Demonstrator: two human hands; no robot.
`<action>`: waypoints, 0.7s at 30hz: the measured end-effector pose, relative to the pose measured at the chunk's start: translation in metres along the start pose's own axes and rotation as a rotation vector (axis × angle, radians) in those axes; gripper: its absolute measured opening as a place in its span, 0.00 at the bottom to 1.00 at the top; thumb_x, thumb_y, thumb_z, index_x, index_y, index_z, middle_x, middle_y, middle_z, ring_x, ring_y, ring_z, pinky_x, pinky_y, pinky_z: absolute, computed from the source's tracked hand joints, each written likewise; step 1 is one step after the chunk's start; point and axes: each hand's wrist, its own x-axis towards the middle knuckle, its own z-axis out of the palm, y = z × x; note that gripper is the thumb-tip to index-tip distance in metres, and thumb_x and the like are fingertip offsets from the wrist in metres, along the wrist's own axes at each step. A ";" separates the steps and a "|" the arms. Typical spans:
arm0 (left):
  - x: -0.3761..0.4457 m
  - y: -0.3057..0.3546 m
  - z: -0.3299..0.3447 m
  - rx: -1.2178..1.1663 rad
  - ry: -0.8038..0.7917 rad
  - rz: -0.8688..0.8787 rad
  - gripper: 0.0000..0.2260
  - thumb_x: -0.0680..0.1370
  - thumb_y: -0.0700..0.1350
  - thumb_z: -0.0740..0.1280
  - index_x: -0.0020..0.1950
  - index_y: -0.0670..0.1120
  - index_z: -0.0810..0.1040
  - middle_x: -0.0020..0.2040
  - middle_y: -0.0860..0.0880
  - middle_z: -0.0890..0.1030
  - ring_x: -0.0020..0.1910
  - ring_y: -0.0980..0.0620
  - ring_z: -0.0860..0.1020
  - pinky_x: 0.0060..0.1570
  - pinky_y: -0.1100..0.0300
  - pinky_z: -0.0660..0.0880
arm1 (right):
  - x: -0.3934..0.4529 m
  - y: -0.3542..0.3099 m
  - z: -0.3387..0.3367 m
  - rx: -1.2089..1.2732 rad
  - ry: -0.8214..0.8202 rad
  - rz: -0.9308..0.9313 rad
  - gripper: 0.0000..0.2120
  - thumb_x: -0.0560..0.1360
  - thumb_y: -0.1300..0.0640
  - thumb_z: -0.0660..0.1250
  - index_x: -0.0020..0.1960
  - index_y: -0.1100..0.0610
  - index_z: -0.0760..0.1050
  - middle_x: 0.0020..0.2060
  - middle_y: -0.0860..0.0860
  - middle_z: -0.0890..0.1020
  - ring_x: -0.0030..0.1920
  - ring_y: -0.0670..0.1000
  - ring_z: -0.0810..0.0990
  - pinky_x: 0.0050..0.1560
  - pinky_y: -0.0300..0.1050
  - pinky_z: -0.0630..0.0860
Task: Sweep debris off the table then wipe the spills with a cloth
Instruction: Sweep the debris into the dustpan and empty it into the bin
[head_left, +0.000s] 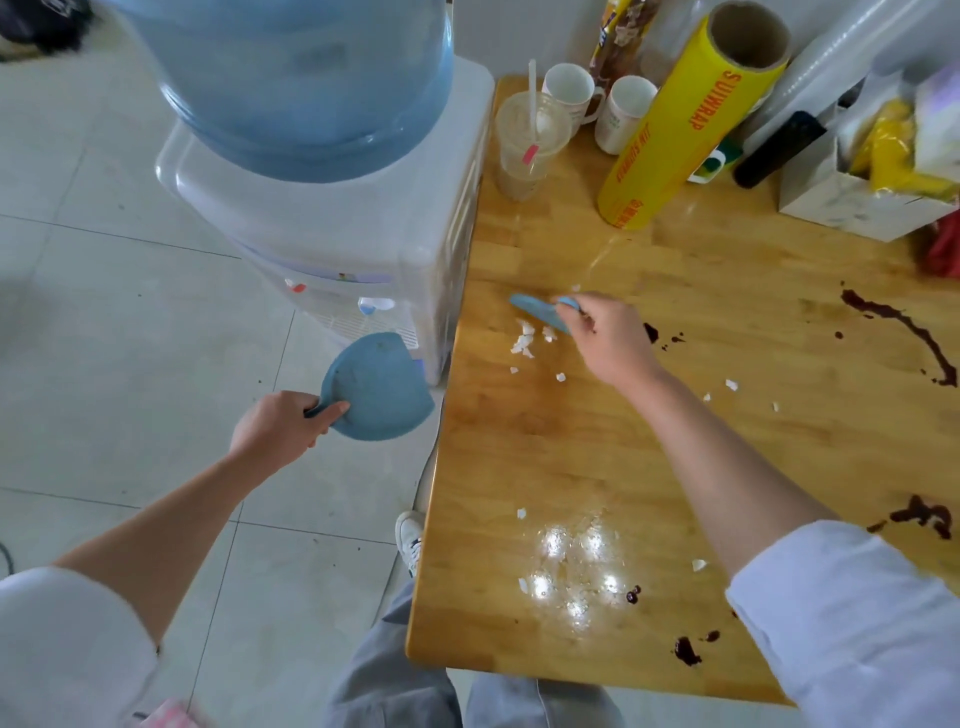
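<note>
My left hand (283, 423) grips the handle of a blue dustpan (379, 389), held in the air just left of the wooden table (571, 457), beside its left edge. My right hand (608, 338) holds a small blue brush (540, 312) low over the table, next to a cluster of white debris bits (527, 340). More white bits lie scattered, such as one (731, 384) right of my forearm and one (521, 513) nearer me. Dark red-brown spills mark the table: a long streak (909, 332) at the right and drops (687, 650) near the front edge. No cloth is visible.
A water dispenser (332, 218) stands against the table's left side. At the back of the table are a plastic cup with a straw (527, 145), two white mugs (571, 91), a yellow wrap roll (685, 114), a clear film roll and a box (857, 197) of items.
</note>
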 end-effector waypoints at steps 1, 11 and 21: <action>0.002 0.002 0.002 0.016 -0.017 0.006 0.25 0.75 0.69 0.63 0.32 0.50 0.80 0.26 0.53 0.80 0.26 0.52 0.79 0.27 0.61 0.73 | -0.009 -0.003 0.004 0.020 -0.014 -0.004 0.12 0.82 0.54 0.62 0.59 0.56 0.82 0.27 0.40 0.71 0.25 0.41 0.70 0.24 0.31 0.60; 0.019 0.004 0.015 -0.020 -0.024 0.008 0.24 0.74 0.69 0.64 0.32 0.50 0.80 0.26 0.54 0.81 0.26 0.53 0.79 0.32 0.58 0.78 | 0.034 0.023 -0.041 -0.125 0.299 0.178 0.14 0.83 0.52 0.58 0.46 0.57 0.78 0.27 0.44 0.70 0.26 0.43 0.68 0.25 0.36 0.59; 0.038 -0.010 0.014 0.099 -0.099 0.177 0.21 0.80 0.63 0.59 0.34 0.51 0.77 0.33 0.57 0.81 0.33 0.53 0.79 0.31 0.59 0.73 | -0.007 -0.016 0.012 -0.063 0.089 0.081 0.21 0.82 0.54 0.61 0.31 0.55 0.66 0.23 0.48 0.64 0.23 0.45 0.62 0.23 0.38 0.55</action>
